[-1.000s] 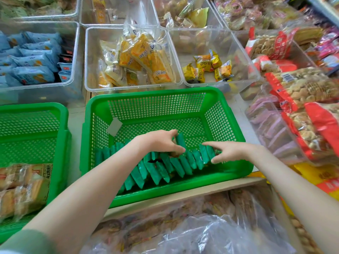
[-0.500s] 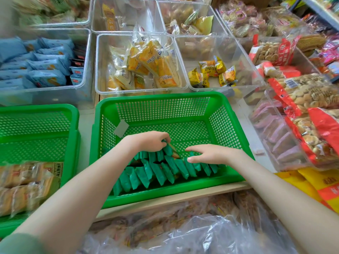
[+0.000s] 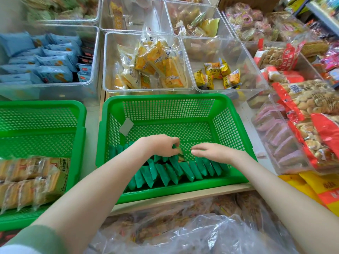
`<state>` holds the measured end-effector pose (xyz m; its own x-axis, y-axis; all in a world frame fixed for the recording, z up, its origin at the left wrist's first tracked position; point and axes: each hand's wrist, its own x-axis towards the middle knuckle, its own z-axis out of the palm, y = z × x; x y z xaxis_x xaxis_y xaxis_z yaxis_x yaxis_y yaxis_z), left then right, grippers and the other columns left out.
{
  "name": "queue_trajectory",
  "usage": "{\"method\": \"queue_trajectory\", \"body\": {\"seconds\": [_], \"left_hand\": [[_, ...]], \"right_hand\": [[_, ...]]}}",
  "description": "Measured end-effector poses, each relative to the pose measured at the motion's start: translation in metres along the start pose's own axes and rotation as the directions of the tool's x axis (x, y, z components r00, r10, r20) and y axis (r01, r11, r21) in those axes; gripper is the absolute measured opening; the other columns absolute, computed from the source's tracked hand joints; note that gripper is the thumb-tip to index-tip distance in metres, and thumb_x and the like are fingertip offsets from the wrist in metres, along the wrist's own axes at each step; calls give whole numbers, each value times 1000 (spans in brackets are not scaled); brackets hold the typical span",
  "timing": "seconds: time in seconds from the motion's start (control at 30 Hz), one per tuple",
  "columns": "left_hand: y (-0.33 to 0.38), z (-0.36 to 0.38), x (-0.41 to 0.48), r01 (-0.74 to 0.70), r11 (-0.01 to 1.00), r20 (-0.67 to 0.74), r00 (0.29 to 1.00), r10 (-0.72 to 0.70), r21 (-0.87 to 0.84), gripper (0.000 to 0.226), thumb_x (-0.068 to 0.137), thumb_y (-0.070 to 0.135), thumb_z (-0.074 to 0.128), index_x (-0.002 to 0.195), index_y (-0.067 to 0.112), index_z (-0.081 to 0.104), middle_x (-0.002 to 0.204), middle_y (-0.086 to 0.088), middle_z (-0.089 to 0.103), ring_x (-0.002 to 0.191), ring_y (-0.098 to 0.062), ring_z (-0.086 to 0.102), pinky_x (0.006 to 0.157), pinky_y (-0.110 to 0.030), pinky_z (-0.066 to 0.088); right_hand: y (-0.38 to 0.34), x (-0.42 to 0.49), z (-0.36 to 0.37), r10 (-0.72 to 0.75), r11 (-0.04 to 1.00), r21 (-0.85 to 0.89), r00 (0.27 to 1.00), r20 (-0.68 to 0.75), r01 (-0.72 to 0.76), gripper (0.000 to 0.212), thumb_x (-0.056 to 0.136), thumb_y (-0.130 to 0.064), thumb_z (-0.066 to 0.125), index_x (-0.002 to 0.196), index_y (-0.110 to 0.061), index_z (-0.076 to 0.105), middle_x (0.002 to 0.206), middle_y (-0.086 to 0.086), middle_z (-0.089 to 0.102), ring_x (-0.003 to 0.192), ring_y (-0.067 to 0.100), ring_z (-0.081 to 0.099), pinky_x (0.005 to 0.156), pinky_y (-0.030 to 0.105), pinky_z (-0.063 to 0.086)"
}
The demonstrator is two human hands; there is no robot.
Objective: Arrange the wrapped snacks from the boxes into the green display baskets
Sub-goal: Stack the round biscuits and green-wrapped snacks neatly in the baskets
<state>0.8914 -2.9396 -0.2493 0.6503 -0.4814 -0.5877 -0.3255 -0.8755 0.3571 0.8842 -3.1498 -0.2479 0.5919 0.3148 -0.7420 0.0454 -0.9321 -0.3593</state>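
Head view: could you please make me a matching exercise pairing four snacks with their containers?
Snacks:
1. green packets
2. blue packets
3. yellow cakes
4. biscuit packs

Containers:
A. left basket
B. left clear bin
C. middle basket
D. middle clear bin

Pairs: 1-C, 2-B, 3-D, 4-A

A snack shop: clear bins (image 3: 200, 52) of packeted cakes (image 3: 159, 59), biscuit bags (image 3: 311, 99), green display baskets (image 3: 168, 110)
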Motion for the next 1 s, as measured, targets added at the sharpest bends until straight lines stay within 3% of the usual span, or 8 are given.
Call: {"method": "queue_trajectory", "body": {"seconds": [0.13, 0.27, 0.4, 0.6, 0.77, 1.0], "left_hand": [[-2, 9, 2, -25, 998, -102, 994, 31, 66, 40, 99, 42, 38, 132, 19, 45, 131, -5, 49, 115, -26, 49, 90, -38, 42], [5, 18, 1, -28, 987, -279, 958, 71, 157, 54, 98, 51, 37, 138, 14, 42, 133, -7, 50, 120, -28, 49, 97, -41, 40], [11, 17, -5, -3, 989, -319, 946, 51, 150, 53, 99, 48, 37, 137, 12, 44, 135, -10, 49, 124, -30, 45, 102, -43, 38], [13, 11, -40, -37, 998, -351, 935, 50, 42, 46, 100, 38, 41, 139, 14, 43, 139, -10, 46, 124, -30, 47, 101, -43, 40], [18, 13, -89, -71, 997, -424, 904, 62, -5, 41, 100, 32, 40, 137, 15, 45, 133, -10, 51, 119, -31, 51, 94, -40, 45], [11, 21, -177, -64, 998, -551, 833, 44, -17, 36, 99, 32, 42, 132, 18, 49, 126, -8, 54, 113, -30, 55, 87, -37, 47]], "right_hand": [[14, -2, 5, 84, 996, -21, 992, -95, -87, 68, 97, -60, 22, 150, -17, 29, 158, 8, 21, 146, 21, 18, 119, 38, 14], [14, -10, 5, 103, 989, 136, 953, -283, -66, 63, 100, -51, 28, 148, -10, 32, 155, 8, 30, 142, 20, 28, 115, 34, 22], [12, -24, 10, 174, 985, 31, 962, -212, -171, 60, 103, -47, 26, 146, -6, 34, 153, 12, 32, 141, 22, 30, 113, 32, 23], [-11, -62, 11, 124, 985, -75, 931, -342, -158, 61, 100, -40, 43, 151, -11, 25, 156, 8, 27, 143, 19, 25, 116, 35, 22], [-57, -97, 21, 62, 974, -177, 914, -401, -144, 52, 99, -30, 47, 146, -12, 35, 150, 7, 37, 137, 18, 35, 110, 28, 26], [-148, -130, 58, -73, 979, -200, 843, -533, -42, 42, 96, -25, 49, 137, -12, 46, 139, 9, 48, 127, 24, 46, 105, 33, 36]]}}
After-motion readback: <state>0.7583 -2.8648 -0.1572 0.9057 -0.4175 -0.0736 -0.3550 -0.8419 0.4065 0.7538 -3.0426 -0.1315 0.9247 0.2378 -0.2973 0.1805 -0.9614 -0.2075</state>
